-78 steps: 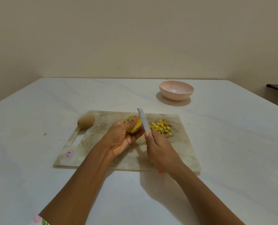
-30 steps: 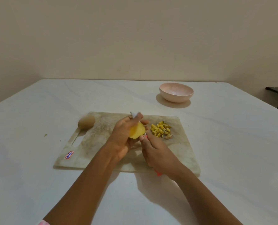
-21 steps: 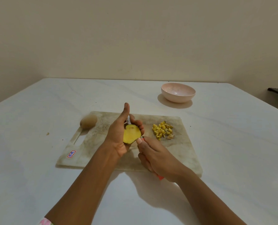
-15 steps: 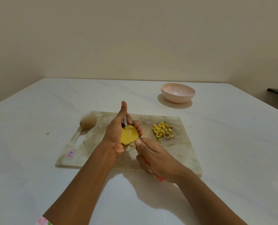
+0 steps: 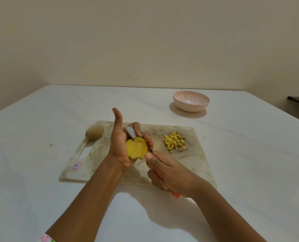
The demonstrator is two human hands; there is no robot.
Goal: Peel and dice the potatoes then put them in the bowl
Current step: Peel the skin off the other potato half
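Vs 1 s ago: left hand [image 5: 118,147] thumb is off the potato half [image 5: 137,148] and sticks straight up, cut face to camera. Bowl [image 5: 191,106] sits beyond the cutting board's [image 5: 194,165] far right corner; diced pieces [image 5: 174,143] lie on the board near its right edge. Left fingers curl round the half over board centre. Right hand [image 5: 169,173] grips the knife [image 5: 130,133] handle, blade behind the half.

One sticker with writing, on the cutting board [image 5: 194,163]
The sticker [image 5: 76,166] is white with a red border and sits at the board's near left corner. Its blue characters look like "10 A", tilted and too small to read with certainty.
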